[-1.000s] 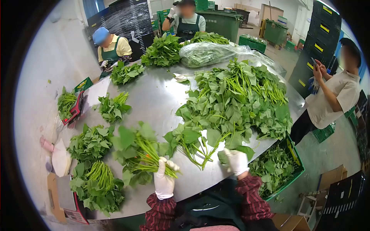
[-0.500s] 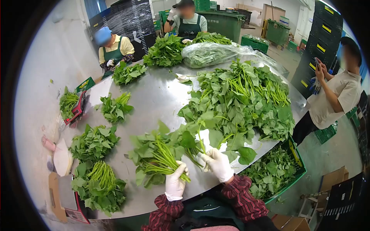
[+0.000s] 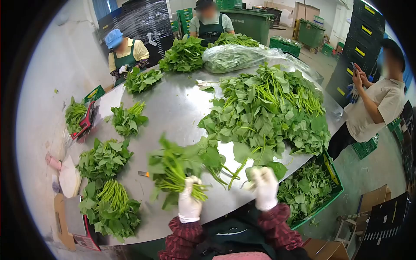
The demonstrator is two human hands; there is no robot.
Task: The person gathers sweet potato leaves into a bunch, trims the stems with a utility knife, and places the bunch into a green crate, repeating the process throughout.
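Note:
My left hand (image 3: 190, 201), in a white glove, is closed round the stems of a bunch of leafy greens (image 3: 173, 167). The leaves fan out up and to the left above the metal table (image 3: 173, 121). My right hand (image 3: 263, 188), also gloved, is held near the table's front edge with its fingers curled and blurred; whether anything is between them cannot be made out. Loose stems (image 3: 229, 173) lie between my hands. A large heap of greens (image 3: 268, 108) spreads beyond my right hand.
Several bundles (image 3: 106, 158) line the left side, near red scales (image 3: 86, 121). An orange-handled knife (image 3: 143, 173) lies left of my bunch. A green crate (image 3: 333, 195) of leaves stands right. Two people sit across the table; another person (image 3: 372, 104) stands right, holding a phone.
My right hand has moved right, away from the stems by my left hand. The bunch has shifted slightly left, and the knife now shows. The person across has lowered a raised hand.

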